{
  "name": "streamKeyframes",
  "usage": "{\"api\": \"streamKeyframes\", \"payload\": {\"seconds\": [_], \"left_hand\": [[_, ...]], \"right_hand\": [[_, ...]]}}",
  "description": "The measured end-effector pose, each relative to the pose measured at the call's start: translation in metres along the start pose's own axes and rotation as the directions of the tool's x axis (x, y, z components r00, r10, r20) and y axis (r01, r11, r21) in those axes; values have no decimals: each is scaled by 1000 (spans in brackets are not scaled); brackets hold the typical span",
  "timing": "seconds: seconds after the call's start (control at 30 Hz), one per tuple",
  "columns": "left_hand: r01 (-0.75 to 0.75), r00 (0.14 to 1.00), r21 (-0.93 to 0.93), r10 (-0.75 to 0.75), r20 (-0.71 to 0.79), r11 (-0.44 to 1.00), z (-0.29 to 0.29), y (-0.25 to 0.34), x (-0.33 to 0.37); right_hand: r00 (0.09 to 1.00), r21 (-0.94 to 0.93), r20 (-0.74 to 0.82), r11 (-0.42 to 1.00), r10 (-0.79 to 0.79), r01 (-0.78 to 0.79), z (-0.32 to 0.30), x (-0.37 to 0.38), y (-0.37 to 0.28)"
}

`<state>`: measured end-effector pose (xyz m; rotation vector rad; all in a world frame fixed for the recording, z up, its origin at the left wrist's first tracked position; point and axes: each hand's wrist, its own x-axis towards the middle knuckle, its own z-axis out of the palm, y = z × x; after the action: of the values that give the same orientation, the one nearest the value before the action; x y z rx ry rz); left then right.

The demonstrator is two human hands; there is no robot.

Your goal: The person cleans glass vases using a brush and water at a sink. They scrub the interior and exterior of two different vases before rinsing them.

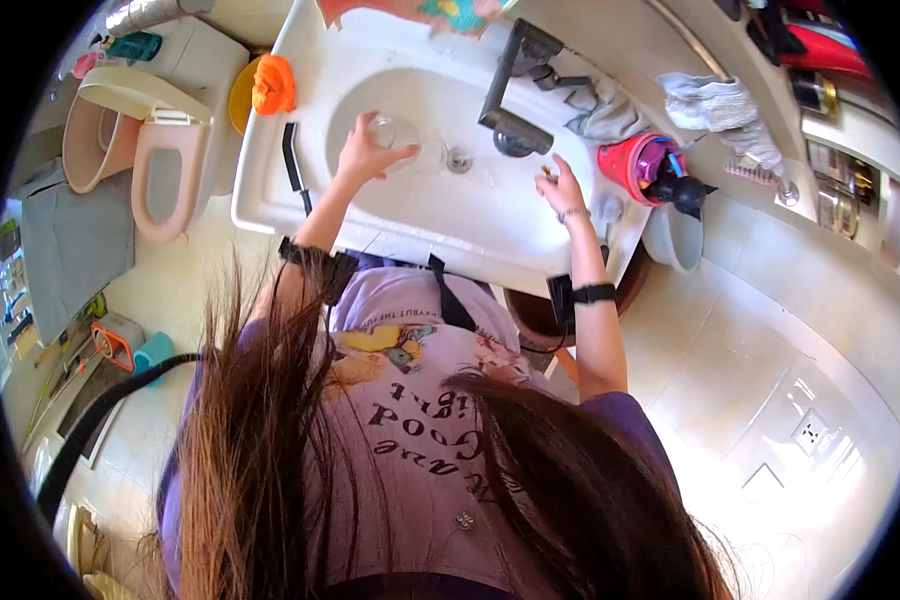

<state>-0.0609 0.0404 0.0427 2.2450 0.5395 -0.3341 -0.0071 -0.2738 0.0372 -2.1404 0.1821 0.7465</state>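
Over the left half of the white washbasin [260, 190], my left hand [363, 157] has its thumb and fingers apart around a clear glass [388, 130]. The see-through walls make the outline of the glass hard to follow. It sits above the bowl, left of the drain [459, 160]. My right hand [562, 188] is at the right side of the bowl, just below the end of the dark tap [515, 125]. Its index finger stretches forward and the other fingers are partly bent. A small dark and yellowish spot shows at those fingertips, too small to name.
An orange cloth [273, 85] and a black-handled tool [292, 160] lie on the basin's left rim. At its right stand a red cup [625, 165] of small items and a grey cloth [610, 115]. A toilet [170, 185] stands to the left.
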Motion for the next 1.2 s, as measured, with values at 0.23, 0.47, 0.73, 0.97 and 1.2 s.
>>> {"api": "streamKeyframes", "payload": {"seconds": [0.23, 0.47, 0.73, 0.97, 1.2], "left_hand": [[410, 912, -545, -337, 235, 731, -31, 10, -22], [239, 971, -475, -224, 89, 847, -59, 8, -33], [288, 957, -688, -235, 172, 666, -88, 7, -46], [166, 986, -698, -112, 123, 696, -102, 33, -51], [93, 996, -735, -60, 71, 672, -135, 54, -78]], "right_hand": [[988, 413, -152, 908, -4, 68, -41, 117, -59], [898, -232, -279, 931, -340, 281, -58, 127, -25], [911, -175, 1, 897, -411, 405, -42, 0, -29], [957, 70, 17, 955, -291, 289, -48, -128, -94], [793, -191, -48, 784, -608, 590, -87, -140, -85]]}}
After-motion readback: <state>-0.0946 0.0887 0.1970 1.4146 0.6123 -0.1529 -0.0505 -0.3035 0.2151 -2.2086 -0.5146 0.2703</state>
